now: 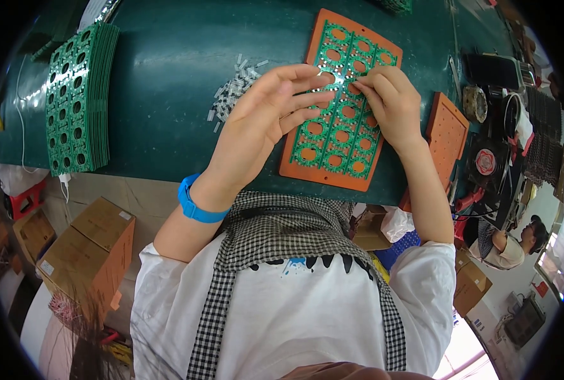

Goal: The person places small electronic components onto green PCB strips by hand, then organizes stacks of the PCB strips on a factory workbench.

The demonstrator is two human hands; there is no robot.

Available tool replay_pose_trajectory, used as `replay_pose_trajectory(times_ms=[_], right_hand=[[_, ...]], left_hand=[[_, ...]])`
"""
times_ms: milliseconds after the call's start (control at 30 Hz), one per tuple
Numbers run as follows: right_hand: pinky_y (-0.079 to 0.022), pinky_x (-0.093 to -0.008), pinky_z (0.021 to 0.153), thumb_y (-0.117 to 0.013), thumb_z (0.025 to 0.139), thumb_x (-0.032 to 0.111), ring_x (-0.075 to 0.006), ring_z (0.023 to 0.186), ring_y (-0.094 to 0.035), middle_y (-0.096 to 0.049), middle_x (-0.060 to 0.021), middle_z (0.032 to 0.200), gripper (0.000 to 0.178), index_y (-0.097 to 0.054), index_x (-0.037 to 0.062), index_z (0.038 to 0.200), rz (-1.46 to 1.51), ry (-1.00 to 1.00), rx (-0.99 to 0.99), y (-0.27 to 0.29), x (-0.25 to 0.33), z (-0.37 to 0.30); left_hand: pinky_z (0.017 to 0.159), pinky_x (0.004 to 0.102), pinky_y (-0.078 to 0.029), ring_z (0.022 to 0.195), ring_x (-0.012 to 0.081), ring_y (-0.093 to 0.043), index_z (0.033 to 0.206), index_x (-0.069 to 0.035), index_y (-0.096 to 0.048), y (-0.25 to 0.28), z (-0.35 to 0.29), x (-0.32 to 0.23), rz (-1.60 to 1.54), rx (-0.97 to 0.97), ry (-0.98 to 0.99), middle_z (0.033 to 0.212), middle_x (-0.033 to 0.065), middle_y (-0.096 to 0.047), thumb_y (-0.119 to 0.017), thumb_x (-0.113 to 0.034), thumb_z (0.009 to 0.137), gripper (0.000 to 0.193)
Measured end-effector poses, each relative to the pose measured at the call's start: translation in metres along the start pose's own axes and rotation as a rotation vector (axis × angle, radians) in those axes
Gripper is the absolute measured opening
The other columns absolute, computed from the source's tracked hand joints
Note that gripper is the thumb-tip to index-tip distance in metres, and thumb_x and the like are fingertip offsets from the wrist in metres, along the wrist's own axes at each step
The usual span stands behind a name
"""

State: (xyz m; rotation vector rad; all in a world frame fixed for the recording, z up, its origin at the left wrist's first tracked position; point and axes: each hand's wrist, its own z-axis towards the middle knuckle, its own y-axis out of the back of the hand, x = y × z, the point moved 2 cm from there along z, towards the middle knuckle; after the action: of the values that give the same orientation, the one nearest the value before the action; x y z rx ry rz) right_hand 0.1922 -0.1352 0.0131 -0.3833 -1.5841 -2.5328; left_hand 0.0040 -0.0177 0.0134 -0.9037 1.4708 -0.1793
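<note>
Lying on the counter point(168, 76), a tray point(307, 172) is overlaid by a panel point(338, 148); above, the left hand point(263, 114) is unclenched, the right hand point(392, 104) pinched, its contents indiscernible.

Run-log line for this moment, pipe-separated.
left hand: open, over green circuit-board panel | right hand: pinched at panel, contents hidden | orange tray: under panel | pale pieces: heaped left of tray

Blue wristband point(195, 209); checked apron point(288, 235)
</note>
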Motion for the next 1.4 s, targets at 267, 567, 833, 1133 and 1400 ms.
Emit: replay_pose_trajectory(times_ms=[267, 567, 833, 1133, 1400], right_hand=[[-0.045, -0.0349, 0.066, -0.077, 0.066, 0.011, -0.0244, 0.078, -0.057, -0.059, -0.0059, 0.089, 0.022, -0.064, 0.0066, 0.084, 0.249, -0.080, -0.082, 0.012, 0.075, 0.005], [-0.042, -0.0337, 0.069, -0.077, 0.065, 0.012, -0.0238, 0.082, -0.054, -0.056, -0.0045, 0.087, 0.021, -0.065, 0.0079, 0.081, 0.238, -0.188, -0.055, 0.007, 0.081, 0.005], [-0.045, -0.0349, 0.073, -0.076, 0.066, 0.008, -0.0236, 0.082, -0.057, -0.059, -0.0051, 0.090, 0.021, -0.066, 0.0070, 0.084, 0.321, -0.068, -0.064, 0.011, 0.080, 0.002], [-0.048, -0.0287, 0.063, -0.071, 0.075, -0.002, -0.0215, 0.075, -0.061, -0.061, -0.0093, 0.086, 0.013, -0.064, 0.0021, 0.085, 0.494, -0.265, -0.001, 0.029, 0.078, -0.008], [-0.053, -0.0294, 0.067, -0.074, 0.072, 0.002, -0.0212, 0.080, -0.065, -0.066, -0.0091, 0.089, 0.020, -0.068, 0.0024, 0.092, 0.538, -0.197, 0.029, 0.033, 0.072, -0.010]], left_hand=[[0.105, 0.0362, -0.037, 0.133, 0.0307, -0.039, 0.144, -0.001, -0.026, -0.018, -0.005, 0.008, 0.095, 0.047, -0.061, 0.146, 0.0195, -0.034, -0.029, -0.053, 0.100, 0.068], [0.112, 0.0413, -0.022, 0.142, 0.0342, -0.021, 0.149, -0.001, -0.016, -0.024, -0.008, 0.011, 0.395, 0.139, -0.362, 0.155, 0.0197, -0.010, -0.030, -0.054, 0.099, 0.075], [0.103, 0.0433, -0.036, 0.138, 0.0362, -0.026, 0.147, -0.002, -0.024, -0.030, -0.012, 0.010, 0.167, 0.121, -0.418, 0.154, 0.0180, -0.010, -0.042, -0.041, 0.098, 0.064], [0.072, 0.0315, -0.047, 0.087, 0.0243, -0.060, 0.091, -0.002, -0.058, -0.021, -0.015, 0.005, 0.741, -0.020, -0.350, 0.088, 0.0103, -0.057, -0.061, -0.004, 0.086, 0.006], [0.058, 0.0223, -0.042, 0.065, 0.0101, -0.052, 0.089, -0.001, -0.056, -0.016, -0.007, 0.011, 0.361, 0.076, -0.009, 0.081, 0.0029, -0.056, -0.058, -0.009, 0.091, 0.008]])
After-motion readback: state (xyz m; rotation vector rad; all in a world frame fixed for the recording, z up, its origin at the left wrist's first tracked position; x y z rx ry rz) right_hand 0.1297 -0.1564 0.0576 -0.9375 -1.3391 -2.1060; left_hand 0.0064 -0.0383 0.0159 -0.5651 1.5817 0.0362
